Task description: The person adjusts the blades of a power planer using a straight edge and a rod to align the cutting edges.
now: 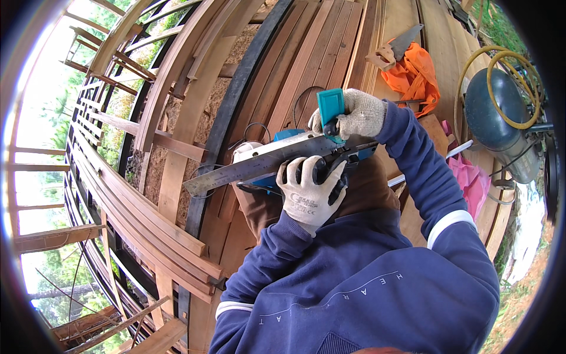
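Note:
A long steel blade with ruler-like markings lies aslant above my lap. My right hand, in a pale glove with dark fingertips, is closed around a teal handle-like piece at the blade's right end. My left hand, gloved alike, is closed with its fingers bent at the blade's lower edge, near a small dark part. Under the blade sits a blue tool, mostly hidden, so its kind is unclear. Whether my left fingers grip the blade or the part beneath it cannot be made out.
Long wooden boards run beneath and ahead of me. A handsaw rests by an orange cloth. At the right are a dark rounded tank, a yellow hose and a pink bag. Stacked timber and open framing lie left.

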Demonstrator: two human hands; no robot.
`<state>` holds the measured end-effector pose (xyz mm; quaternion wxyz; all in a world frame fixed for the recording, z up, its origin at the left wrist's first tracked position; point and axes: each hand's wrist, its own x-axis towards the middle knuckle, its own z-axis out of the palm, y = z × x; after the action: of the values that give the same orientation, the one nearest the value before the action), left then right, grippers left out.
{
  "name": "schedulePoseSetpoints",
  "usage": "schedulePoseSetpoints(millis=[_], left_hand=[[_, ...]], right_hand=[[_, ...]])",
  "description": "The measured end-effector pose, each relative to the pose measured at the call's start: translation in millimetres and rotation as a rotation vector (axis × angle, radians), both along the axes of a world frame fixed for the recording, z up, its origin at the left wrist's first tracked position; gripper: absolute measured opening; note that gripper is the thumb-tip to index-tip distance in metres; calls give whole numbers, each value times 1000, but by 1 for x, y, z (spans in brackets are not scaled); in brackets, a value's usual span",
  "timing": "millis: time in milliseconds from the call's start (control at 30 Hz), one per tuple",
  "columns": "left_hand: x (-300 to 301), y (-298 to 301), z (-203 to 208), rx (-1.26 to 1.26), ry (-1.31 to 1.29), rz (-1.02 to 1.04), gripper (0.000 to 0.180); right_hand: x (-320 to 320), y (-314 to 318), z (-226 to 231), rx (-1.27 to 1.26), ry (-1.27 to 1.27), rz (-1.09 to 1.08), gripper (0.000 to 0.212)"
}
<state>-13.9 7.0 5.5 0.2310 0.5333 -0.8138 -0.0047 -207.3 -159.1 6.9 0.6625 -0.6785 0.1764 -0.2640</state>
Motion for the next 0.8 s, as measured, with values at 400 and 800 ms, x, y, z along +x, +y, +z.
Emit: schedulePoseSetpoints(millis=[400,800], left_hand=[[-1,0,0,-1,-2,7,56],[0,0,-1,-15,17,6,56]], right_hand=[[-5,-4,0,63,60,65,37],[-2,-4,-2,80,30,58,45]])
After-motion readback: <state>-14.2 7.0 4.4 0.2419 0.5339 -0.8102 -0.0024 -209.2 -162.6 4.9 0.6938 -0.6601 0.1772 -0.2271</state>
